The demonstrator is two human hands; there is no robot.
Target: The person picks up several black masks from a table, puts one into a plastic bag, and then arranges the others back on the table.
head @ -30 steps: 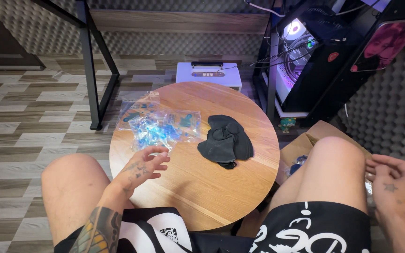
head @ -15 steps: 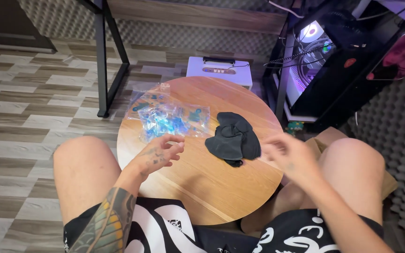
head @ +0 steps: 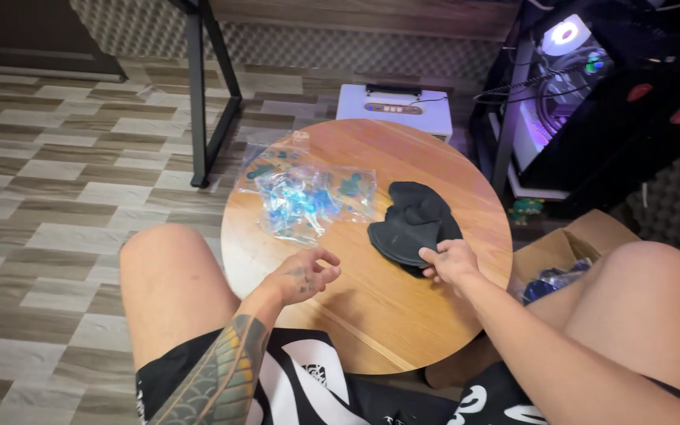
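Note:
A small round wooden table (head: 426, 315) stands between my knees. On it lies a pile of black fabric pieces (head: 412, 223), and my right hand (head: 448, 260) pinches the near edge of the pile. To the left of the pile lie clear plastic bags (head: 304, 197) with blue printing. My left hand (head: 303, 273) hovers over the table just in front of the bags, fingers loosely apart and holding nothing.
A white boxy device (head: 393, 109) sits on the floor behind the table. A lit computer case (head: 568, 86) stands at the right. A cardboard box (head: 568, 248) with blue packets is beside my right knee. Black desk legs (head: 206, 94) stand at the back left.
My right hand has come in from beside my right knee across the table and taken hold of the black fabric pile. My left hand stayed near the bags.

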